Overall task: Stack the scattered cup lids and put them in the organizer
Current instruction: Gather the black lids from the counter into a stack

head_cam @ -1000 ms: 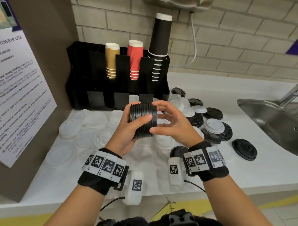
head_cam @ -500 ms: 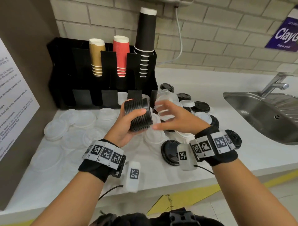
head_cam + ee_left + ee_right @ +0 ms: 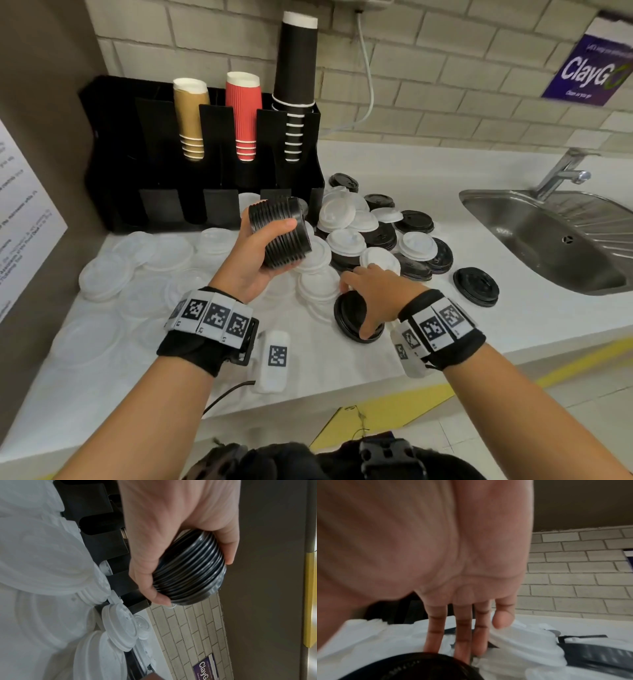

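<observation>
My left hand holds a stack of black lids on its side above the counter, in front of the black organizer. In the left wrist view thumb and fingers wrap that stack. My right hand is down on a single black lid lying on the counter, with the thumb at its near rim and the fingers at its far rim. More white lids and black lids lie scattered to the right.
Gold, red and black cup stacks stand in the organizer's upper slots; a white lid shows in a lower slot. Clear lids cover the counter's left. A steel sink with a faucet is on the right. A notice hangs on the left wall.
My right hand left the stack and dropped to the black lid near the counter's front. The left hand kept the stack and tilted it slightly.
</observation>
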Tool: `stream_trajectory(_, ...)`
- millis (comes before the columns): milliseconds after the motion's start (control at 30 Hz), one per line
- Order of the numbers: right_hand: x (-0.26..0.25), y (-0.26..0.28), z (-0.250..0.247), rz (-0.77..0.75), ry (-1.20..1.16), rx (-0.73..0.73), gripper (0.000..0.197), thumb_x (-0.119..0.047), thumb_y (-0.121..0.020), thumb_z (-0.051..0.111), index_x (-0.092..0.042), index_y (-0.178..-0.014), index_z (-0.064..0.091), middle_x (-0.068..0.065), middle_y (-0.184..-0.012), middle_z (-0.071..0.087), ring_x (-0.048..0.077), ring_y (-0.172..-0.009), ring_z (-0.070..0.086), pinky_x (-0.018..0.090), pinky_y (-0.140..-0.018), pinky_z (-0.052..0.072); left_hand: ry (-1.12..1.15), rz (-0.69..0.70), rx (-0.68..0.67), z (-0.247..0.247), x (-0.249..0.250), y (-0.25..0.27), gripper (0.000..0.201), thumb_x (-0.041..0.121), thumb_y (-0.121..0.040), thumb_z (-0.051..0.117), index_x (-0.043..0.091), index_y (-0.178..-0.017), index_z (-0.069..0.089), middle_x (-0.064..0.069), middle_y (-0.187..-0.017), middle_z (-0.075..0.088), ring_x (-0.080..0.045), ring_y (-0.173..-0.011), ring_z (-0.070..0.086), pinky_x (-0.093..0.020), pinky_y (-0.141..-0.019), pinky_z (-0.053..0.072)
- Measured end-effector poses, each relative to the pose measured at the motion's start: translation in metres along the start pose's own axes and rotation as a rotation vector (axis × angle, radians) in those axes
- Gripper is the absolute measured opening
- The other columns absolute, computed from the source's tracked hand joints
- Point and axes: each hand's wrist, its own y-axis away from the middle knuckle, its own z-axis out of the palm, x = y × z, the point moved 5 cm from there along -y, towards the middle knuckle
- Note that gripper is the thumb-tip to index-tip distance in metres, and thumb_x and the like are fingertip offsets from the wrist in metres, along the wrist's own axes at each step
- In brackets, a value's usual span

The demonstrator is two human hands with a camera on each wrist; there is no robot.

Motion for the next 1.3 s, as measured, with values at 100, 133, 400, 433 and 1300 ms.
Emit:
stream_trajectory(100,0.004,0.004,-0.013,-0.044,-0.213,0.049,0.065,-0.030,-0.063,0.083,-0.026,-0.115,0.045,-0.005,-0.114,0.049,0.018,-0.104,0.044,0.033,-0.082,0.047,-0.006,0.001,0.004,-0.003,0.000,0.000,0.070,0.024,-0.067,0.073,0.024,-0.131,0.045,-0.013,-0.127,0.059,-0.027,-0.107,0.064,-0.042,-0.073,0.058)
stream_trajectory(133,0.006,0.006,-0.020,-0.065,-0.321,0.076,0.063,-0.027,-0.063,0.084,-0.026,-0.114,0.046,-0.004,-0.113,0.051,0.017,-0.102,0.047,0.032,-0.084,0.048,-0.007,-0.001,0.008,-0.004,0.001,0.001,0.068,0.025,-0.066,0.073,0.026,-0.128,0.046,-0.013,-0.127,0.059,-0.028,-0.108,0.064,-0.042,-0.073,0.058)
stream_trajectory(400,-0.010,0.022,-0.077,-0.304,-1.172,0.420,0.049,-0.011,-0.071,0.070,-0.028,-0.114,0.055,0.005,-0.113,0.053,0.016,-0.094,0.060,0.029,-0.080,0.054,-0.097,-0.059,-0.086,0.004,-0.007,0.011,0.068,0.021,-0.067,0.072,0.025,-0.130,0.047,-0.010,-0.123,0.060,-0.030,-0.108,0.061,-0.040,-0.068,0.057)
stream_trajectory(433,-0.016,0.021,-0.079,-0.340,-1.181,0.420,0.051,-0.011,-0.071,0.069,-0.028,-0.116,0.055,0.006,-0.114,0.053,0.017,-0.096,0.061,0.030,-0.081,0.054,-0.113,-0.059,-0.105,0.006,-0.008,0.012,0.064,0.021,-0.067,0.071,0.027,-0.126,0.049,-0.009,-0.122,0.060,-0.031,-0.109,0.060,-0.041,-0.070,0.057)
stream_trajectory(1300,-0.054,-0.009,-0.124,-0.381,-0.863,0.656,0.046,-0.022,-0.070,0.085,-0.015,-0.104,0.055,0.000,-0.105,0.060,0.008,-0.092,0.058,0.015,-0.078,0.050,-0.003,0.081,0.021,-0.010,0.021,0.004,0.046,0.043,-0.090,0.055,0.021,-0.130,0.058,-0.007,-0.124,0.067,-0.023,-0.116,0.063,-0.041,-0.091,0.055)
